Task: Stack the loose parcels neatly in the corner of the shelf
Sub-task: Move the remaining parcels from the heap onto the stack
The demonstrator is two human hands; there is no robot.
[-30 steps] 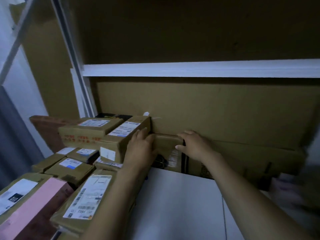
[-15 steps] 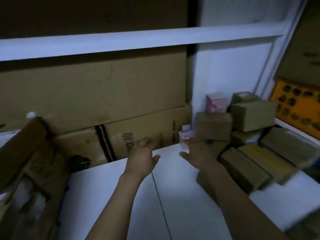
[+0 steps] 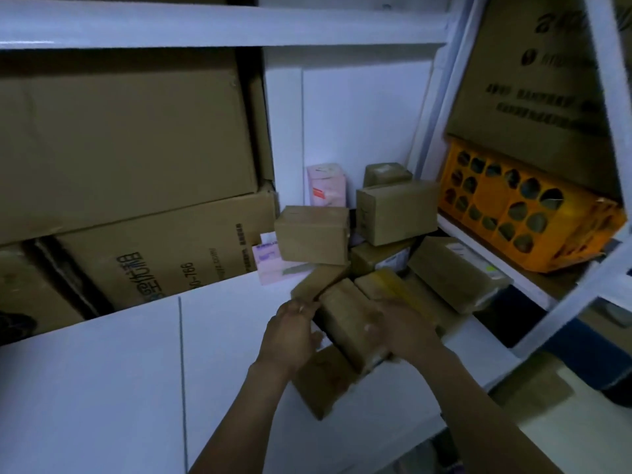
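While your left hand (image 3: 290, 336) and right hand (image 3: 405, 328) clasp the brown parcel (image 3: 349, 331) from either side, fingers curled onto its edges, it sits tilted at the front of the heap in the right-hand corner of the white shelf (image 3: 102, 388). It rests partly on a flat parcel (image 3: 321, 383). That lower one is your first risk: it lies toward the shelf's front edge, and dragging rather than lifting may shove it off. Behind, the small box (image 3: 313, 234) perches on the pile just beside the taller box (image 3: 396, 213). A knock from your load or wrist can tumble either. Blur hides how firm your right grip is, so a slip onto the heap is possible too.
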